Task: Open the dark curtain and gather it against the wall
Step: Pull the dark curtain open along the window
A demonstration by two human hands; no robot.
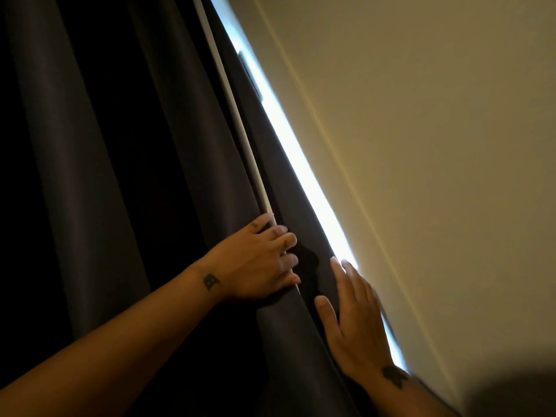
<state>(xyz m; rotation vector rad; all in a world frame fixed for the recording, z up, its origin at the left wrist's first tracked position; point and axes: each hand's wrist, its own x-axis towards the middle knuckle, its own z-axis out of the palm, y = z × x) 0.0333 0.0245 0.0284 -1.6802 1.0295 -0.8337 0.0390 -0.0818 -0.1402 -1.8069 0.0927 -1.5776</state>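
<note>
A dark curtain [99,152] hangs in deep folds over the left half of the head view. My left hand [258,263] grips a fold of it, fingers curled round its pale edge [240,127]. Just to the right, my right hand [355,320] lies flat with fingers spread on the outermost strip of curtain [270,139], its fingertips at the curtain's edge. A narrow bright slit of daylight [301,158] runs between that edge and the wall [436,145].
The cream wall fills the right half of the view, with a faint vertical line along it near the window. A dark blurred shape [517,398] sits in the bottom right corner.
</note>
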